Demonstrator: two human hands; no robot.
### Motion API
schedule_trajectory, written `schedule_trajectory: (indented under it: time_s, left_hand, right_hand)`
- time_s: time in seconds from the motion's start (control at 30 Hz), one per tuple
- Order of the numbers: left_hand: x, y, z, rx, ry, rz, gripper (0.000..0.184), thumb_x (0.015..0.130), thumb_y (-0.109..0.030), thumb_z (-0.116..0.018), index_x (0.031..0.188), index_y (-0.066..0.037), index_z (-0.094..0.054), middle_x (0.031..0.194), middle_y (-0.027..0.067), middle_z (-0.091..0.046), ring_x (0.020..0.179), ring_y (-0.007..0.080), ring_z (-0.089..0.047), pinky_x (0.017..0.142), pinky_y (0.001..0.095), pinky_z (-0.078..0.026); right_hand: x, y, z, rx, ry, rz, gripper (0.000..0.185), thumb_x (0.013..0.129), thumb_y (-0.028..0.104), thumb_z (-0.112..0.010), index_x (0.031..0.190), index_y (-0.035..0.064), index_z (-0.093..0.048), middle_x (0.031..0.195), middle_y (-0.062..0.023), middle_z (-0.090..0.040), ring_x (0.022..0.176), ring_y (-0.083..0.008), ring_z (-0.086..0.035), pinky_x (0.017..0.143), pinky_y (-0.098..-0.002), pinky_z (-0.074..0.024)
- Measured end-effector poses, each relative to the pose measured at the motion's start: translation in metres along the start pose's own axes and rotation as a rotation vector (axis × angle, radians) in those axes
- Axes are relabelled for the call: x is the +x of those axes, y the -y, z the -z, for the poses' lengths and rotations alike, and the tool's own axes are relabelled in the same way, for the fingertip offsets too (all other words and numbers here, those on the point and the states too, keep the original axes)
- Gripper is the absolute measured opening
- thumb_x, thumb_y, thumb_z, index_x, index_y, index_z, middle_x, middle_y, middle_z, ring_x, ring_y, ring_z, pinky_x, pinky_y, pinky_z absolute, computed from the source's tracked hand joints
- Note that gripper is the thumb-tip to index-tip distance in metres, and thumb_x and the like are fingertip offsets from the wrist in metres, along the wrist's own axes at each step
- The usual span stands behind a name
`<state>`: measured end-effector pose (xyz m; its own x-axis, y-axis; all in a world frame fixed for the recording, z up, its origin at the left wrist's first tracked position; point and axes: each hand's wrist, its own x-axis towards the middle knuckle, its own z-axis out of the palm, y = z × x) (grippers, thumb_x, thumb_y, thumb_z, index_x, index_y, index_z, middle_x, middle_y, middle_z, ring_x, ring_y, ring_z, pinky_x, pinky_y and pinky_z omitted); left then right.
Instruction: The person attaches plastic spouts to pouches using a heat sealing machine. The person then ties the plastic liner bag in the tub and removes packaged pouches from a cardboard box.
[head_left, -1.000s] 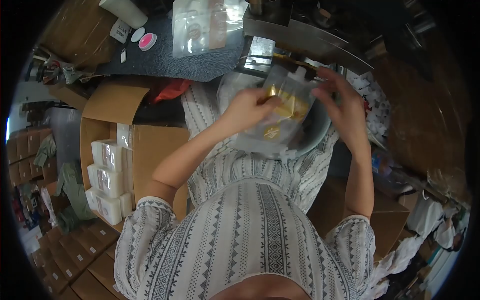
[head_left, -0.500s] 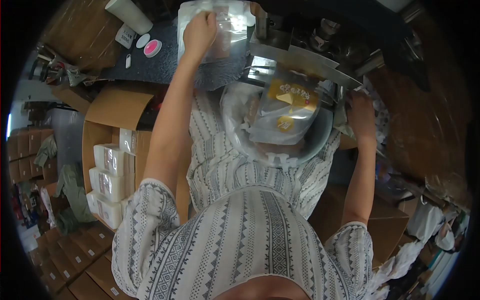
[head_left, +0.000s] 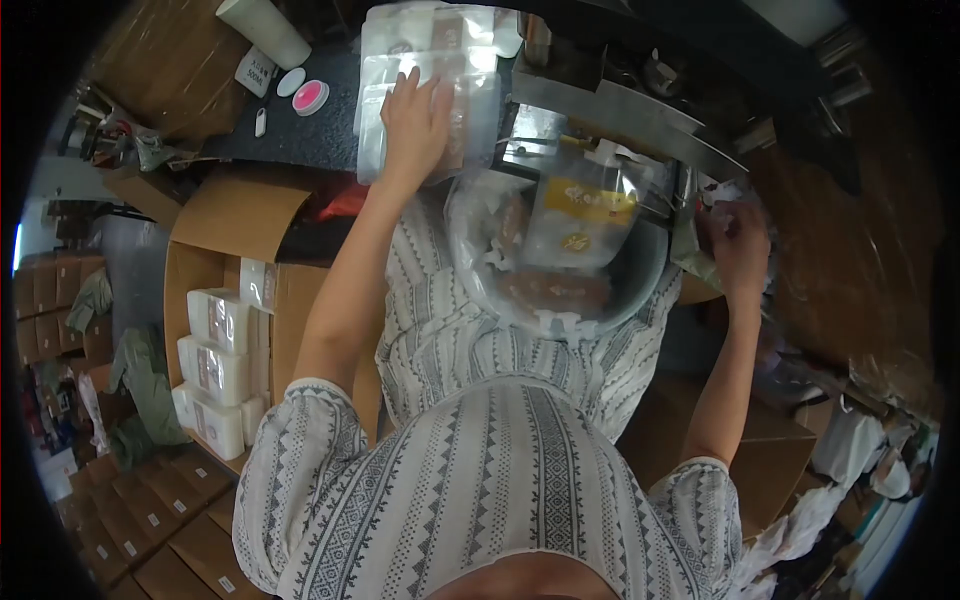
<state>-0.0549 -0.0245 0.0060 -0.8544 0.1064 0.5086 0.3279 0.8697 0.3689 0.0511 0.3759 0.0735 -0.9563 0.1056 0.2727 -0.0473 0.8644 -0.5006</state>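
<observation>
My left hand (head_left: 413, 130) lies with fingers spread on a stack of clear plastic pouches (head_left: 470, 85) at the table's near edge. My right hand (head_left: 742, 255) is off to the right beside the metal machine, its fingers curled together in a pinch. Whatever is between those fingertips is too small to make out. Between my arms, a round tub (head_left: 655, 275) lined with clear plastic holds a clear pouch with a yellow printed band (head_left: 585, 205). Brown-printed pouches (head_left: 565, 290) lie beneath it in the tub.
A metal machine (head_left: 640, 120) stands behind the tub. The dark table mat (head_left: 320, 135) bears an open pink pot (head_left: 310, 97), its lid and a white cylinder (head_left: 265, 32). At left, an open carton (head_left: 240, 210) holds stacked packs (head_left: 215, 365). More cartons (head_left: 165, 505) stand lower left.
My left hand has gone from a closed grip to spread fingers, lower down, and a pouch now reaches nearer me. The yellow-banded pouch has shifted up in the tub. My right hand moved slightly right.
</observation>
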Motion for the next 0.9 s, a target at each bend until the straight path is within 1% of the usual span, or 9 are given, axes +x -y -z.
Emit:
schedule_trajectory:
  time_s: [0.13, 0.23, 0.3, 0.4, 0.63, 0.73, 0.8, 0.83, 0.9]
  left_hand:
    - [-0.078, -0.059, 0.039, 0.342, 0.223, -0.089, 0.046, 0.089, -0.029, -0.055, 0.125, -0.001, -0.05, 0.136, 0.0278, -0.038, 0.127, 0.042, -0.033, 0.102, 0.0532, -0.027]
    - [-0.096, -0.073, 0.049, 0.167, 0.08, -0.127, 0.031, 0.085, -0.019, -0.06, 0.112, -0.004, -0.059, 0.119, 0.0227, -0.052, 0.111, 0.0379, -0.05, 0.09, 0.0437, -0.041]
    - [-0.097, -0.077, 0.061, -0.02, 0.155, 0.223, 0.018, 0.081, -0.01, -0.063, 0.098, -0.006, -0.062, 0.096, 0.015, -0.061, 0.088, 0.0336, -0.06, 0.07, 0.0384, -0.048]
    - [-0.096, -0.095, 0.075, -0.037, 0.01, 0.1, 0.009, 0.079, -0.006, -0.062, 0.088, -0.006, -0.062, 0.08, 0.0104, -0.061, 0.07, 0.032, -0.06, 0.057, 0.0373, -0.046]
    - [-0.092, -0.13, 0.084, -0.212, 0.053, -0.059, 0.009, 0.078, -0.005, -0.063, 0.088, -0.006, -0.064, 0.08, 0.0119, -0.061, 0.071, 0.0323, -0.06, 0.059, 0.0372, -0.047]
    - [-0.091, -0.14, 0.07, -0.376, 0.272, -0.082, 0.008, 0.081, -0.007, -0.062, 0.088, -0.003, -0.064, 0.081, 0.013, -0.062, 0.068, 0.0296, -0.061, 0.058, 0.0349, -0.047]
    - [-0.079, -0.15, 0.06, -0.571, 0.686, 0.214, 0.011, 0.084, -0.01, -0.06, 0.091, -0.002, -0.064, 0.084, 0.0131, -0.064, 0.064, 0.0232, -0.062, 0.057, 0.0335, -0.047]
    - [-0.072, -0.152, 0.051, -0.572, 0.683, 0.213, 0.011, 0.084, -0.01, -0.06, 0.091, -0.002, -0.064, 0.084, 0.0131, -0.064, 0.064, 0.0232, -0.062, 0.057, 0.0335, -0.047]
    - [-0.058, -0.15, 0.028, -0.815, 0.843, 0.552, 0.018, 0.087, -0.014, -0.06, 0.095, 0.001, -0.065, 0.085, 0.0125, -0.066, 0.063, 0.0161, -0.062, 0.058, 0.0291, -0.048]
  right_hand:
    - [-0.009, 0.009, 0.012, -0.008, -0.073, -0.165, 0.03, 0.073, 0.022, -0.076, 0.089, 0.0014, -0.061, 0.084, -0.0104, -0.059, 0.066, -0.0209, -0.056, 0.061, -0.0337, -0.045]
    - [-0.016, 0.039, 0.01, 0.249, 0.063, -0.12, 0.026, 0.075, 0.017, -0.075, 0.09, 0.0019, -0.06, 0.08, -0.0067, -0.059, 0.063, -0.014, -0.053, 0.058, -0.0285, -0.0442]
    - [-0.019, 0.063, 0.005, 0.41, 0.151, -0.07, 0.024, 0.076, 0.014, -0.074, 0.09, 0.0018, -0.06, 0.079, -0.0045, -0.058, 0.064, -0.0114, -0.052, 0.058, -0.0264, -0.044]
    - [-0.021, 0.092, -0.007, 0.629, 0.277, 0.036, 0.022, 0.077, 0.009, -0.072, 0.094, 0.0022, -0.061, 0.08, -0.0021, -0.059, 0.066, -0.0082, -0.053, 0.061, -0.024, -0.0448]
    - [-0.02, 0.12, -0.014, 0.398, 0.236, 0.479, 0.033, 0.072, 0.012, -0.076, 0.101, 0.0019, -0.062, 0.081, -0.0076, -0.062, 0.071, -0.0114, -0.059, 0.064, -0.0242, -0.048]
    - [-0.02, 0.111, -0.013, 0.503, 0.425, 0.32, 0.031, 0.075, 0.012, -0.074, 0.102, 0.0024, -0.063, 0.081, -0.0076, -0.062, 0.07, -0.0117, -0.059, 0.064, -0.0246, -0.0477]
    - [-0.017, 0.097, -0.02, 0.54, 0.306, 0.229, 0.03, 0.077, 0.012, -0.073, 0.103, 0.0027, -0.063, 0.082, -0.0079, -0.063, 0.069, -0.0117, -0.059, 0.063, -0.025, -0.0473]
    - [-0.015, 0.09, -0.021, 0.576, 0.186, 0.14, 0.029, 0.078, 0.012, -0.071, 0.105, 0.003, -0.063, 0.083, -0.0083, -0.063, 0.068, -0.0117, -0.058, 0.062, -0.0254, -0.047]
    - [-0.012, 0.081, -0.004, 0.456, 0.179, 0.082, 0.029, 0.08, 0.012, -0.07, 0.107, 0.0036, -0.063, 0.085, -0.0087, -0.064, 0.068, -0.0114, -0.058, 0.063, -0.0252, -0.0469]
